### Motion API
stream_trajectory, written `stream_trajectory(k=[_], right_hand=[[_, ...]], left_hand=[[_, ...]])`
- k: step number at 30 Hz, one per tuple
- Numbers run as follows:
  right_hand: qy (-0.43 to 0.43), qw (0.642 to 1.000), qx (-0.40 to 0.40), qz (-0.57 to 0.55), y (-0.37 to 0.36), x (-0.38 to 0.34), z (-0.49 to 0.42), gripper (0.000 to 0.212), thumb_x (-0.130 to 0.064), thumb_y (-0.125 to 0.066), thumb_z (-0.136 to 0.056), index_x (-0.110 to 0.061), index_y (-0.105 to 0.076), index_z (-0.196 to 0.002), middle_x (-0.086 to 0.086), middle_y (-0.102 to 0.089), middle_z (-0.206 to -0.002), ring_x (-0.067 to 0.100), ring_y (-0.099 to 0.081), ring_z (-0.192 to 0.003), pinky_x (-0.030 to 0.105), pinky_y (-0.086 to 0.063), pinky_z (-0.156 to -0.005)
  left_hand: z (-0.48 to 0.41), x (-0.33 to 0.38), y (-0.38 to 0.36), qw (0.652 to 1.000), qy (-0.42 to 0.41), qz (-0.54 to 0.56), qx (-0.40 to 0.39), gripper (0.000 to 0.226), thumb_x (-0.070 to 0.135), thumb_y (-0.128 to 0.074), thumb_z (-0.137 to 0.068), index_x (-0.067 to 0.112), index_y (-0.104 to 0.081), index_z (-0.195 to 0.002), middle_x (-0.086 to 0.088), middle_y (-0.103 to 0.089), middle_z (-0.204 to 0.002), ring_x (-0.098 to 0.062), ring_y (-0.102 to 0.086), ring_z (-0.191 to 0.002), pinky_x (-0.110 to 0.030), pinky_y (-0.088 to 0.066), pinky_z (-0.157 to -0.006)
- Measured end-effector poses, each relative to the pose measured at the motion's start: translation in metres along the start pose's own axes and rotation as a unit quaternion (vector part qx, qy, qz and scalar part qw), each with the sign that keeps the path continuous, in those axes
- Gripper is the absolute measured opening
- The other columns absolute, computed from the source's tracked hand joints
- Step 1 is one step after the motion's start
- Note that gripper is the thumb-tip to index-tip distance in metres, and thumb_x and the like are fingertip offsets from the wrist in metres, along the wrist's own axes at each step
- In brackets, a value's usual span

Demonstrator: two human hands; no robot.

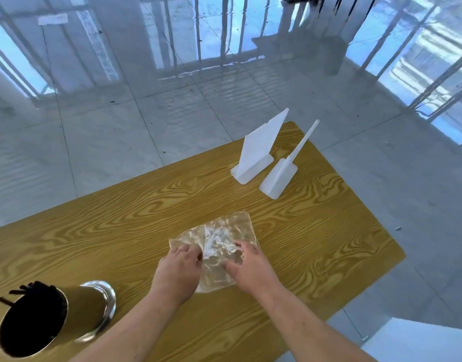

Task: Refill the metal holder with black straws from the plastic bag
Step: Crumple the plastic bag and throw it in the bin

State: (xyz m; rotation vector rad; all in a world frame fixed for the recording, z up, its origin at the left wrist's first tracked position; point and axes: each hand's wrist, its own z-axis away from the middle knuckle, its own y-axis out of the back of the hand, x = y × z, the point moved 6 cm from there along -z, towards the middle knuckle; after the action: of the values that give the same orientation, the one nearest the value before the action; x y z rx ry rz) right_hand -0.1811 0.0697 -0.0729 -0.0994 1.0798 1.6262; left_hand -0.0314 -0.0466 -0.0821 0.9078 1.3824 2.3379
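Note:
A clear, crumpled plastic bag lies flat on the wooden table, with no straws visible inside it. My left hand rests on the bag's left part with its fingers curled onto the film. My right hand presses on the bag's right part, fingers bent over the plastic. At the lower left stands the shiny metal holder, filled with black straws whose ends stick out past its rim.
Two white plastic sign stands sit at the table's far right. Glossy tiled floor surrounds the table. A white surface shows at the bottom right corner.

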Motion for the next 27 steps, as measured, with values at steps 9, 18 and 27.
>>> stream_trajectory(k=[9, 18, 27], right_hand=[[-0.053, 0.908, -0.039, -0.414, -0.007, -0.055, 0.055, 0.033, -0.063, -0.065, -0.093, -0.048, -0.070, -0.122, -0.006, -0.081, -0.117, 0.014, -0.078, -0.106, 0.028, -0.063, -0.079], [-0.046, 0.795, 0.054, -0.602, -0.008, -0.103, 0.114, 0.018, -0.002, -0.059, -0.104, -0.011, -0.066, -0.117, 0.022, -0.080, -0.110, 0.041, -0.080, -0.096, 0.055, -0.067, -0.077], [-0.007, 0.785, 0.045, -0.618, -0.014, -0.134, 0.179, 0.039, -0.009, -0.051, -0.102, -0.009, -0.088, -0.087, 0.017, -0.082, -0.087, 0.029, -0.081, -0.073, 0.037, -0.064, -0.056]], left_hand=[[0.058, 0.032, 0.067, 0.965, -0.028, 0.261, 0.005, 0.007, 0.044, -0.050, -0.101, 0.042, -0.048, -0.095, 0.009, -0.067, -0.080, -0.004, -0.059, -0.067, -0.033, -0.045, -0.057], [0.131, 0.022, 0.125, 0.970, -0.175, 0.166, 0.022, 0.094, 0.088, -0.064, -0.069, 0.052, -0.025, -0.147, 0.025, -0.030, -0.156, -0.006, -0.023, -0.149, -0.032, -0.034, -0.118], [0.175, 0.022, 0.159, 0.960, -0.221, 0.163, 0.054, 0.114, 0.093, -0.072, -0.052, 0.061, -0.017, -0.147, 0.011, -0.033, -0.163, -0.018, -0.063, -0.124, -0.032, -0.056, -0.089]])
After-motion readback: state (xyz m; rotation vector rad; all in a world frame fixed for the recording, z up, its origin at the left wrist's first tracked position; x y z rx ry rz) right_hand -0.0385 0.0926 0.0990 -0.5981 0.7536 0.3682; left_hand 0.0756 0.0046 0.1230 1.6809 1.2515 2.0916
